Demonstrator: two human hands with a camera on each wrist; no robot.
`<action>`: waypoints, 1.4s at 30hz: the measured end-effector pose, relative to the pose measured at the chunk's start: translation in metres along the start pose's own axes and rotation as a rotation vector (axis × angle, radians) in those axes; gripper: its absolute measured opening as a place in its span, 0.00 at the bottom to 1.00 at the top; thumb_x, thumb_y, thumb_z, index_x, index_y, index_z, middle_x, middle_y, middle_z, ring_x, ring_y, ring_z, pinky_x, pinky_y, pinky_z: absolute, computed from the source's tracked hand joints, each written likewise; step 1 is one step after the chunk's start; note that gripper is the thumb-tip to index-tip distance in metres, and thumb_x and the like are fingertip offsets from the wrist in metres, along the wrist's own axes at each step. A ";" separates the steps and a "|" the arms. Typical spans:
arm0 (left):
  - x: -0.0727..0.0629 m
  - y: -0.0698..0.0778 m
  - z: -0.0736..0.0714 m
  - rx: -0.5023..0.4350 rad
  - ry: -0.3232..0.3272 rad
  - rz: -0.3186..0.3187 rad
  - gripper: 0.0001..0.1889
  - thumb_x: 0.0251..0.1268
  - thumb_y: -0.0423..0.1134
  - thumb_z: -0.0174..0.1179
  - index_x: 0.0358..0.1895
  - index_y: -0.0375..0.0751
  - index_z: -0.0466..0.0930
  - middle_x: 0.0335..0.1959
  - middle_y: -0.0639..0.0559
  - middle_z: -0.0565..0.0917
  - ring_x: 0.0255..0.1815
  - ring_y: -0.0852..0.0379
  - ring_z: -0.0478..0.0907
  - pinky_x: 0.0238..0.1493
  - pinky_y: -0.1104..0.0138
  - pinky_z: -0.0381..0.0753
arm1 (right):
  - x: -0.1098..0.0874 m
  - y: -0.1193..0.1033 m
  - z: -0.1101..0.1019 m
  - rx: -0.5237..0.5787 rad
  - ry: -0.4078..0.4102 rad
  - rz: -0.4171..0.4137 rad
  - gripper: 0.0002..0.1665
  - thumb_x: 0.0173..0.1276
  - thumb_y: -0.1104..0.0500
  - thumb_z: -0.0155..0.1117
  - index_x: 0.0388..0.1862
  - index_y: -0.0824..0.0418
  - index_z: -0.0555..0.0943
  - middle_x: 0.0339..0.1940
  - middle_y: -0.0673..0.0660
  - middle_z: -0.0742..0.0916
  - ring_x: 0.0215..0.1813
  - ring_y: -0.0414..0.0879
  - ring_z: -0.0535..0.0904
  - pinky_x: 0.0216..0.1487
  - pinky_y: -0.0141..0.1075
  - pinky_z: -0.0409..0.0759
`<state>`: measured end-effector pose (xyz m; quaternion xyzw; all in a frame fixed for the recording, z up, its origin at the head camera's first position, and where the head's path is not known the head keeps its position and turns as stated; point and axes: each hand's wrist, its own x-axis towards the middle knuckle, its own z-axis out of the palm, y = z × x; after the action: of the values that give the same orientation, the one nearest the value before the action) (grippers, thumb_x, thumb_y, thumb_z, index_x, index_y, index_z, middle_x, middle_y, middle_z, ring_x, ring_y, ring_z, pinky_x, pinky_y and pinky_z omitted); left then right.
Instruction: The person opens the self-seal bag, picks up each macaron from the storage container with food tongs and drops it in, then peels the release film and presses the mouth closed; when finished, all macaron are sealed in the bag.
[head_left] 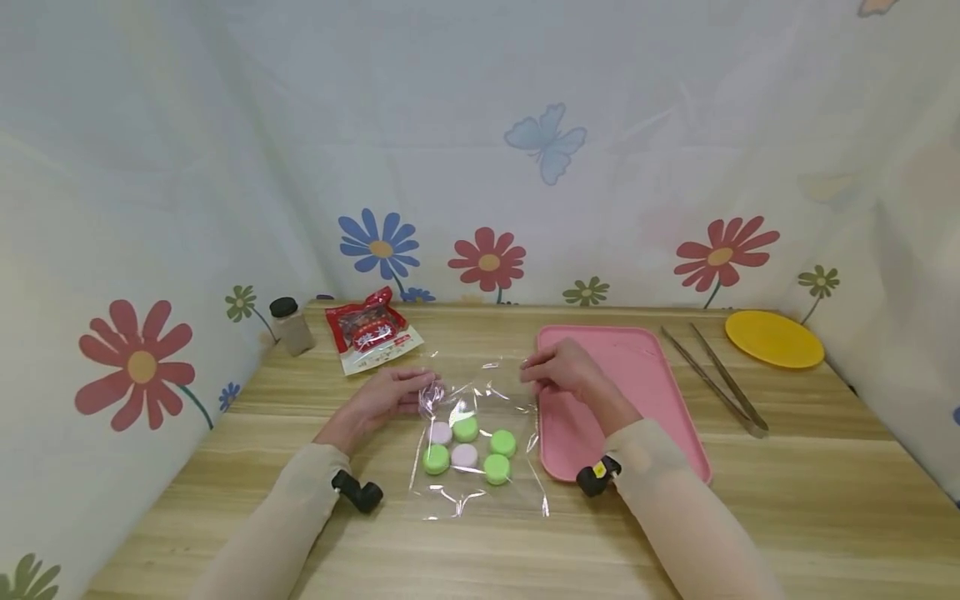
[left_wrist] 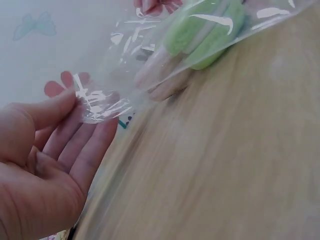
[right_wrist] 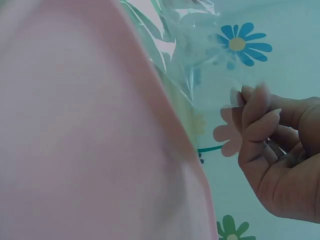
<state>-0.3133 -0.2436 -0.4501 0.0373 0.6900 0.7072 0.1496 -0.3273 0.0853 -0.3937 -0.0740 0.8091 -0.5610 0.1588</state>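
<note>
A clear plastic bag [head_left: 480,498] lies in the middle of the table with several green macarons [head_left: 497,468] and lilac macarons [head_left: 464,457] inside. My left hand [head_left: 390,393] pinches its upper left corner; the crinkled film [left_wrist: 97,107] sits between thumb and fingers in the left wrist view. At the upper right corner, my right hand [head_left: 570,372] pinches the film between thumb and fingertips, as the right wrist view of the hand [right_wrist: 272,135] confirms. The bag's top edge is raised between both hands, and the macarons rest in its lower part.
Right of the bag, partly under my right forearm, is a pink tray [head_left: 637,367]. Beyond it are metal tongs [head_left: 723,387] and a yellow plate [head_left: 774,339]. At the back left stand a black-lidded jar [head_left: 292,327] and a red-and-white food packet [head_left: 372,333].
</note>
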 end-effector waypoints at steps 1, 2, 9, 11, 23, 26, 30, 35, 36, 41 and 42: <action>0.000 0.000 0.000 -0.013 0.018 0.002 0.15 0.73 0.37 0.60 0.57 0.33 0.81 0.47 0.43 0.88 0.44 0.51 0.87 0.51 0.58 0.84 | 0.001 -0.001 -0.001 0.002 0.007 0.004 0.14 0.65 0.65 0.72 0.48 0.71 0.86 0.37 0.67 0.88 0.24 0.42 0.79 0.28 0.31 0.80; 0.000 0.001 0.000 -0.019 0.035 0.006 0.15 0.73 0.37 0.60 0.57 0.33 0.81 0.47 0.43 0.88 0.44 0.52 0.87 0.51 0.58 0.84 | 0.002 -0.002 -0.001 0.005 0.010 0.005 0.14 0.65 0.65 0.71 0.49 0.70 0.86 0.37 0.67 0.88 0.23 0.42 0.78 0.27 0.30 0.79; 0.000 0.004 -0.002 -0.033 0.110 0.012 0.16 0.72 0.36 0.60 0.58 0.31 0.80 0.46 0.41 0.88 0.44 0.52 0.87 0.50 0.58 0.85 | 0.007 -0.010 -0.003 0.017 -0.009 0.024 0.14 0.67 0.64 0.70 0.50 0.69 0.85 0.41 0.67 0.88 0.25 0.42 0.77 0.30 0.30 0.79; 0.000 0.004 -0.002 -0.034 0.123 0.021 0.16 0.71 0.36 0.61 0.58 0.31 0.80 0.47 0.39 0.87 0.44 0.51 0.87 0.50 0.59 0.85 | 0.008 -0.012 -0.004 -0.031 -0.010 -0.009 0.13 0.68 0.63 0.69 0.49 0.68 0.86 0.41 0.65 0.88 0.28 0.44 0.79 0.35 0.35 0.82; 0.002 0.007 0.006 0.005 0.163 0.132 0.20 0.71 0.33 0.61 0.60 0.24 0.76 0.47 0.39 0.87 0.45 0.55 0.87 0.49 0.63 0.84 | 0.012 -0.006 -0.012 -0.415 -0.028 -0.330 0.06 0.69 0.60 0.69 0.42 0.59 0.87 0.37 0.54 0.88 0.40 0.50 0.82 0.43 0.40 0.84; 0.002 0.007 0.007 -0.004 0.171 0.129 0.19 0.71 0.32 0.61 0.60 0.24 0.77 0.46 0.41 0.88 0.44 0.55 0.87 0.50 0.63 0.84 | 0.012 -0.004 -0.013 -0.386 -0.053 -0.362 0.06 0.69 0.61 0.68 0.42 0.62 0.87 0.36 0.55 0.88 0.40 0.53 0.83 0.44 0.43 0.85; 0.001 0.008 0.010 0.022 0.189 0.144 0.19 0.71 0.33 0.61 0.60 0.26 0.77 0.49 0.40 0.87 0.46 0.54 0.87 0.51 0.63 0.84 | 0.016 0.000 -0.011 -0.327 -0.052 -0.382 0.08 0.70 0.63 0.67 0.44 0.65 0.87 0.37 0.57 0.88 0.42 0.56 0.85 0.46 0.48 0.85; 0.001 0.011 0.011 0.008 0.188 0.136 0.20 0.71 0.33 0.61 0.62 0.27 0.76 0.53 0.38 0.85 0.49 0.53 0.86 0.54 0.61 0.83 | 0.018 0.003 -0.009 -0.200 -0.039 -0.296 0.13 0.70 0.64 0.67 0.50 0.70 0.84 0.41 0.60 0.87 0.44 0.57 0.86 0.48 0.47 0.86; 0.001 0.011 0.011 -0.009 0.184 0.129 0.20 0.71 0.33 0.61 0.62 0.27 0.76 0.53 0.37 0.85 0.49 0.52 0.86 0.54 0.60 0.82 | 0.018 0.004 -0.008 -0.166 -0.044 -0.271 0.15 0.70 0.64 0.67 0.51 0.71 0.83 0.42 0.61 0.86 0.44 0.57 0.86 0.48 0.46 0.86; 0.001 0.009 0.008 -0.052 0.163 0.104 0.22 0.71 0.35 0.63 0.64 0.27 0.75 0.54 0.38 0.85 0.51 0.51 0.85 0.56 0.60 0.82 | 0.020 0.007 -0.006 -0.054 -0.062 -0.179 0.15 0.69 0.65 0.68 0.52 0.71 0.83 0.46 0.65 0.85 0.45 0.55 0.86 0.48 0.43 0.85; 0.001 0.009 0.007 -0.060 0.156 0.107 0.23 0.70 0.35 0.63 0.64 0.27 0.74 0.54 0.38 0.85 0.51 0.51 0.85 0.56 0.59 0.81 | 0.020 0.007 -0.006 -0.044 -0.062 -0.168 0.15 0.69 0.65 0.68 0.52 0.71 0.83 0.47 0.65 0.85 0.45 0.54 0.86 0.48 0.42 0.85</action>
<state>-0.3135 -0.2364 -0.4409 0.0145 0.6751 0.7352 0.0586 -0.3478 0.0869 -0.4017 -0.1624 0.8068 -0.5520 0.1342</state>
